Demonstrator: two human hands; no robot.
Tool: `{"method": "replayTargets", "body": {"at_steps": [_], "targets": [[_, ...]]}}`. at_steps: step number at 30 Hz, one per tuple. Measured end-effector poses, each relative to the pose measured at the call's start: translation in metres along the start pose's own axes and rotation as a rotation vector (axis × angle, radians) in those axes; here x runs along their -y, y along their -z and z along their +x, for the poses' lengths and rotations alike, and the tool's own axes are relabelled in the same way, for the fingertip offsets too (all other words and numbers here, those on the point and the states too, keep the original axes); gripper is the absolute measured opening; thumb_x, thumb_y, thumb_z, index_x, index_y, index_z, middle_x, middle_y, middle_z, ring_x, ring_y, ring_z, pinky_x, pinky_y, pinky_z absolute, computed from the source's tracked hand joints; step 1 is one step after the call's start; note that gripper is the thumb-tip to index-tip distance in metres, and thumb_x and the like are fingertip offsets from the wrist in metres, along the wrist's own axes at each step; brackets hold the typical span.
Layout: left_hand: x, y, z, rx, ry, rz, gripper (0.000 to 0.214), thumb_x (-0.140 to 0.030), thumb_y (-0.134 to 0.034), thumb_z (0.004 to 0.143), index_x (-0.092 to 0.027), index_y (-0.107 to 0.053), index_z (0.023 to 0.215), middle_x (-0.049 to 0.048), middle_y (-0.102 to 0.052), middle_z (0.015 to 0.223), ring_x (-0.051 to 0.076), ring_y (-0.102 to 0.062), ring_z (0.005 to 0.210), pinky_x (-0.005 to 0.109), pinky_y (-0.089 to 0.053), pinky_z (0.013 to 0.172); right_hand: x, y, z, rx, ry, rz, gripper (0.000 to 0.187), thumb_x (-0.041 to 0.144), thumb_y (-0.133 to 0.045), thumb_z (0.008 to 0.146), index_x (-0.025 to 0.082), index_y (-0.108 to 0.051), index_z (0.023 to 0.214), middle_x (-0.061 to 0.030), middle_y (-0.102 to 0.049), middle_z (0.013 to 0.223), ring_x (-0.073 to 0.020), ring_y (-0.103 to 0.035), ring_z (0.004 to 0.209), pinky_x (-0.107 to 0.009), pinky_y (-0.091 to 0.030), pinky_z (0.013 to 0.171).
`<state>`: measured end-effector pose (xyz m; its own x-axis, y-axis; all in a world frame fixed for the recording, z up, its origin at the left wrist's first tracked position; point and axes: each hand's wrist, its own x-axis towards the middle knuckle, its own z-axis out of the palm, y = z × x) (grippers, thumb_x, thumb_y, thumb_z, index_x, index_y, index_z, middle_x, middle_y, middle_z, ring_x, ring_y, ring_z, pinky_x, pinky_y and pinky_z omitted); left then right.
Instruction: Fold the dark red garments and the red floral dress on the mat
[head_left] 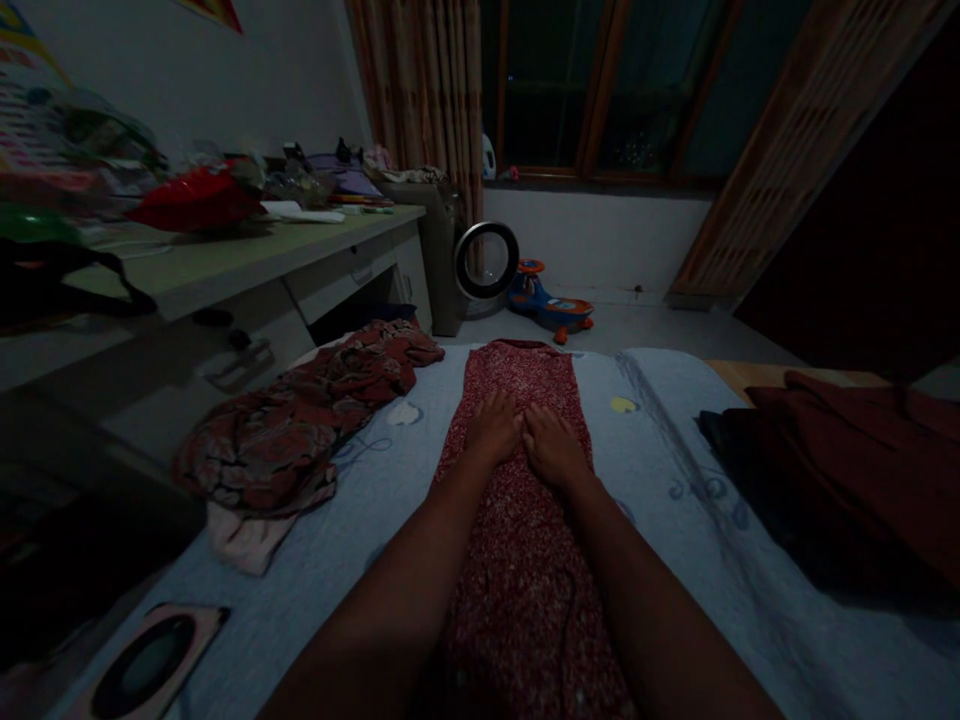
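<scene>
A long red garment with white speckles (pixel 517 540) lies folded into a narrow strip down the middle of the bed; I cannot tell its exact kind. My left hand (pixel 493 425) rests flat on its upper half, fingers stretched out. Beside it, my right hand (pixel 553 443) also presses flat on the cloth, and the fingertips of both hands nearly meet. Neither hand grips anything. Both forearms cover parts of the garment's sides.
Pale blue bedding (pixel 645 450) surrounds the garment. Crumpled patterned cloth (pixel 300 425) lies at left, folded dark red clothing (pixel 862 480) at right. A pinkish object with a black ring (pixel 146 660) sits near left. Beyond are a cluttered desk (pixel 300 245), a washing machine (pixel 442 240) and a ride-on toy (pixel 547 300).
</scene>
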<state>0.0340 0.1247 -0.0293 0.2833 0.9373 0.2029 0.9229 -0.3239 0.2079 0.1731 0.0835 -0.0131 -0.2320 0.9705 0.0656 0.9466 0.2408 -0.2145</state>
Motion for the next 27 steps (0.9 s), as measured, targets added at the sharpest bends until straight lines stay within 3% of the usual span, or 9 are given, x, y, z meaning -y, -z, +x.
{"method": "replayTargets", "body": {"at_steps": [7,14,16,19,22,27], "targets": [[-0.005,0.005,0.001,0.068,0.075,0.040,0.060,-0.050,-0.030,0.100,-0.018,-0.037,0.151,0.0109,-0.032,0.160,0.030,-0.022,0.150,0.046,-0.021,0.120,-0.012,0.004,-0.001,0.069,-0.149,-0.052,0.069,0.055,-0.025,0.100,0.016,-0.025,0.157,-0.0067,-0.017,0.165,-0.0234,-0.015,0.151,-0.048,-0.013,0.120],[-0.004,0.003,0.002,0.058,0.085,-0.008,0.061,-0.052,-0.037,0.098,-0.023,-0.037,0.151,0.0112,-0.031,0.161,0.032,-0.024,0.149,0.049,-0.022,0.119,-0.028,0.011,-0.001,0.057,-0.315,-0.065,0.066,0.048,-0.022,0.100,0.012,-0.025,0.156,-0.0121,-0.019,0.164,-0.0274,-0.016,0.151,-0.058,-0.013,0.118],[-0.004,0.003,0.002,0.056,0.080,-0.017,0.061,-0.053,-0.037,0.097,-0.024,-0.039,0.150,0.0115,-0.032,0.160,0.033,-0.024,0.149,0.050,-0.022,0.119,-0.027,0.012,0.000,-0.007,-0.294,-0.064,0.062,0.039,-0.026,0.100,0.013,-0.026,0.156,-0.0118,-0.021,0.163,-0.0272,-0.017,0.151,-0.059,-0.011,0.118],[-0.004,0.005,0.002,0.073,0.081,-0.019,0.058,-0.051,-0.036,0.098,-0.027,-0.038,0.151,0.0098,-0.032,0.160,0.033,-0.024,0.149,0.052,-0.022,0.118,-0.021,0.011,0.002,-0.081,-0.106,-0.045,0.063,0.025,-0.032,0.095,0.016,-0.025,0.157,-0.0080,-0.019,0.164,-0.0222,-0.015,0.151,-0.052,-0.009,0.120],[-0.005,0.008,0.001,0.091,0.078,-0.023,0.056,-0.049,-0.034,0.099,-0.028,-0.037,0.151,0.0096,-0.031,0.161,0.033,-0.023,0.149,0.052,-0.021,0.118,-0.014,0.006,0.004,-0.025,0.054,-0.011,0.063,0.024,-0.033,0.094,0.015,-0.026,0.156,-0.0068,-0.021,0.164,-0.0195,-0.017,0.151,-0.045,-0.008,0.122],[-0.007,0.013,0.001,0.114,0.082,-0.013,0.055,-0.047,-0.035,0.100,-0.027,-0.038,0.151,0.0100,-0.033,0.160,0.034,-0.024,0.149,0.052,-0.021,0.118,-0.012,0.003,0.007,0.060,-0.036,-0.012,0.060,0.034,-0.030,0.098,0.015,-0.029,0.155,-0.0080,-0.022,0.164,-0.0224,-0.019,0.150,-0.047,-0.014,0.120]]}}
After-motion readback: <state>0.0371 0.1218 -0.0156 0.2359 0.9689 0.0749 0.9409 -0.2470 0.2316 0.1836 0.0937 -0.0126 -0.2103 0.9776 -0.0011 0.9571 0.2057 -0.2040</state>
